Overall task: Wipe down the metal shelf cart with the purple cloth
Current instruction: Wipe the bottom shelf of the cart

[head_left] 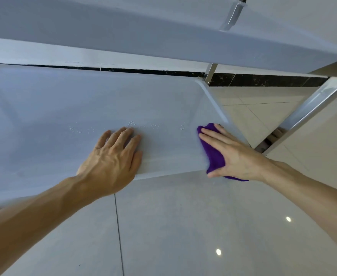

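Count: two hands, left (112, 162) and right (235, 154). One purple cloth (215, 154). Two shelves visible, upper (143, 36) and lower (84, 100). Three cart posts (311, 112). Several droplet clusters (131, 123).

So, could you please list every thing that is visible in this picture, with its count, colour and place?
lower shelf: one, pale grey metal, middle of the view, under both hands.
upper shelf: one, pale grey metal, across the top of the view.
cart posts: two visible, shiny chrome, at the right corners of the shelves.
water droplets: several small clusters, clear, on the lower shelf just beyond the fingers.
purple cloth: one, purple, at the near right end of the lower shelf, under the right hand.
floor tiles: many, glossy light grey, below and right of the cart.
dark strip: one, black marbled, behind the cart.
left hand: flat on the lower shelf.
right hand: pressing the cloth.
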Demonstrator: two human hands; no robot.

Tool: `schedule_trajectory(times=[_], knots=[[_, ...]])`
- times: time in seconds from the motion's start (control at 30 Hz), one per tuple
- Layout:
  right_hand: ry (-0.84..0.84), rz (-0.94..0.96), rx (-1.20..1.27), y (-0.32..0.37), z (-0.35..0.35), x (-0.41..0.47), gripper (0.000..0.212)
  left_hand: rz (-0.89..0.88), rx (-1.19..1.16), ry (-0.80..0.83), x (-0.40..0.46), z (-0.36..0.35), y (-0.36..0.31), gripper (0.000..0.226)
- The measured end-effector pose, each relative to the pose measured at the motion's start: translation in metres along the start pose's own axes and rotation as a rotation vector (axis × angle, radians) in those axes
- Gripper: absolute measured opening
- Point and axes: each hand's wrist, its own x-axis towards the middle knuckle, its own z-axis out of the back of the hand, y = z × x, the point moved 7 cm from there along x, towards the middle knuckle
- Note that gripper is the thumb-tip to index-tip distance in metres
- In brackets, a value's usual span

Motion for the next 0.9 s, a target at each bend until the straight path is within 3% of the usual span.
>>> schedule_trajectory(times=[0.13, 0.27, 0.43, 0.53, 0.67, 0.73, 0.9], knots=[[-0.018, 0.168, -0.113, 0.055, -0.007, 0.024, 0.116, -0.006, 0.007, -0.005, -0.003, 0.001, 0.002, 0.048], [0.02, 0.176, -0.076, 0.044, -0.003, 0.022, 0.113, -0.014, 0.009, -0.018, -0.006, 0.003, 0.006, 0.048], [0.173, -0.088, -0.004, -0.023, 0.007, -0.004, 0.118, -0.007, 0.01, -0.024, -0.006, 0.002, 0.003, 0.05], [0.226, -0.204, 0.193, -0.037, 0.02, -0.007, 0.104, -0.001, 0.01, -0.018, -0.008, 0.001, 0.001, 0.052], [0.125, -0.334, 0.502, -0.041, 0.032, 0.003, 0.07, 0.011, 0.013, -0.001, -0.017, 0.002, 0.001, 0.057], [0.056, -0.354, 0.413, -0.039, 0.026, 0.012, 0.061, 0.011, 0.015, 0.012, -0.022, 0.004, 0.0, 0.057], [-0.116, -0.414, 0.258, -0.018, 0.022, 0.056, 0.067, 0.021, 0.008, 0.055, -0.024, 0.007, 0.001, 0.057]])
